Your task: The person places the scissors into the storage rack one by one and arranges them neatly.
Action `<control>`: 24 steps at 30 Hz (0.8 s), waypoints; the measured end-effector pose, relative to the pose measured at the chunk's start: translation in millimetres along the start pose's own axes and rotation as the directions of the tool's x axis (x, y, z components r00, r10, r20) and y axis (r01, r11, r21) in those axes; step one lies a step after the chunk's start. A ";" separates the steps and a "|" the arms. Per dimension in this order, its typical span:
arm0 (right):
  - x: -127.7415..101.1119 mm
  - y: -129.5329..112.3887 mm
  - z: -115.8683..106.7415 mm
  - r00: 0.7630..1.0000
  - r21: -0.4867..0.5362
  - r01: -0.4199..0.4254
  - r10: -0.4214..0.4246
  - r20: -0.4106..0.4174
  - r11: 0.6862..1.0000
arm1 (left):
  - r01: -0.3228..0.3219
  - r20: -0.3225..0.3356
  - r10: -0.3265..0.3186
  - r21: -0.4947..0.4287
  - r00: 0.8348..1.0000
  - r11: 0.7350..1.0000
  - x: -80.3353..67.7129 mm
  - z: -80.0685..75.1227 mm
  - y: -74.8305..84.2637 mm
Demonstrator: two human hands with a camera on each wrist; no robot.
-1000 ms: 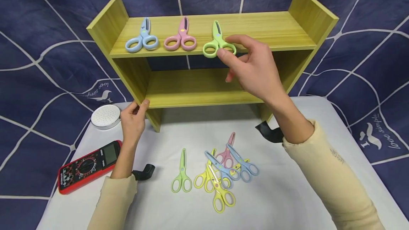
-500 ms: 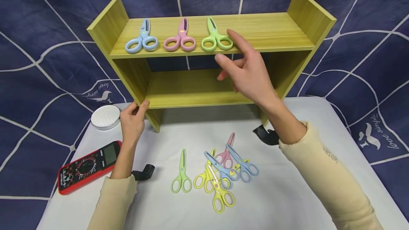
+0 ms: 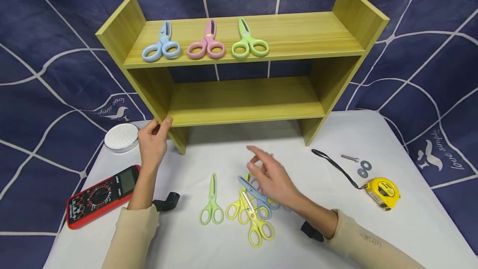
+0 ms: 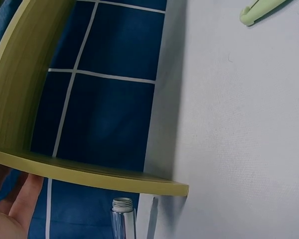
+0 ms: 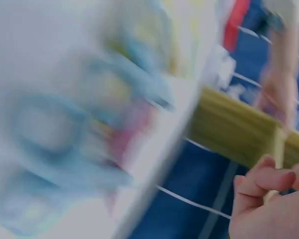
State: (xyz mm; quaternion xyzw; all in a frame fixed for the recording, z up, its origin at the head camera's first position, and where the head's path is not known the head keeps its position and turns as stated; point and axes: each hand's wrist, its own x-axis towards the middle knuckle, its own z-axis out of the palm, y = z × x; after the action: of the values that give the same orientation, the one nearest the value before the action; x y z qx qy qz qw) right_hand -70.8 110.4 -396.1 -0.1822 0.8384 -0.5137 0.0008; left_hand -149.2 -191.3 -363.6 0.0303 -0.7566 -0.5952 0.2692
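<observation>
A yellow-green wooden shelf [image 3: 298, 32] stands at the back of the white table [image 3: 373, 227]. On its top board lie blue scissors [image 3: 160, 47], pink scissors [image 3: 206, 45] and green scissors [image 3: 248, 42] in a row. My left hand [image 3: 153, 140] grips the shelf's lower left corner, thumb in front; the left wrist view shows its fingers [image 4: 15, 204] beside that panel [image 4: 20, 74]. My right hand [image 3: 267, 169] hovers with relaxed fingers just above a pile of scissors [image 3: 255, 219] on the table and holds nothing. The right wrist view is blurred, with the pile [image 5: 89, 124] close below.
A single green pair of scissors [image 3: 212, 202] lies left of the pile. A red multimeter [image 3: 101, 194] and a white round disc [image 3: 121, 136] sit at the left. At the right are a yellow tape measure [image 3: 382, 192] with a black strap [image 3: 336, 165], a bolt and washers [image 3: 358, 165].
My right hand let go of the green scissors on the top board and dropped down to hover over the pile on the table. The left hand stayed on the shelf corner.
</observation>
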 end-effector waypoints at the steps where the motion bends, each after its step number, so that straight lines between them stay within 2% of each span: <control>1: -8.8 8.2 4.6 0.999 -0.023 -0.026 0.027 0.036 0.999 | 0.004 -0.005 -0.004 0.001 1.000 1.000 -0.2 -0.1 0.4; 5: -43.0 33.0 13.1 0.989 -0.119 -0.046 0.062 0.134 0.992 | 0.007 -0.001 -0.007 -0.009 1.000 1.000 -0.1 -0.1 0.8; 8: -63.1 41.9 11.3 0.979 -0.185 -0.016 0.053 0.195 0.983 | 0.007 -0.006 -0.007 -0.020 1.000 1.000 4.6 -1.2 -15.0; 11: -74.8 44.2 6.2 0.973 -0.235 0.031 0.025 0.230 0.972 | 0.002 -0.017 -0.002 -0.018 1.000 1.000 8.5 -2.7 -30.1; 14: -79.9 43.6 -0.1 0.969 -0.248 0.066 -0.003 0.247 0.967 | -0.006 -0.020 0.006 -0.008 1.000 1.000 9.3 -3.3 -34.4; 19: -86.3 44.7 -8.7 0.967 -0.263 0.103 -0.034 0.254 0.959 | -0.010 -0.009 0.010 -0.036 1.000 0.999 8.0 -2.8 -31.0; 22: -89.1 46.0 -14.3 0.957 -0.312 0.118 -0.024 0.289 0.943 | -0.016 0.003 0.016 -0.056 1.000 0.998 4.4 -2.3 -19.2; 24: -89.7 46.8 -18.8 0.941 -0.345 0.130 -0.006 0.338 0.929 | -0.020 0.009 0.020 -0.058 1.000 0.998 1.8 -2.0 -10.2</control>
State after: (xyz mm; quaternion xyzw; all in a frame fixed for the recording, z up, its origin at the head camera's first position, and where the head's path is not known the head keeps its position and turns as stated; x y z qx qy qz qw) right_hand -4.9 173.1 -444.2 -0.2921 0.8996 -0.3118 0.0901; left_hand -152.6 -196.7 -372.1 0.0121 -0.7404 -0.6144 0.2723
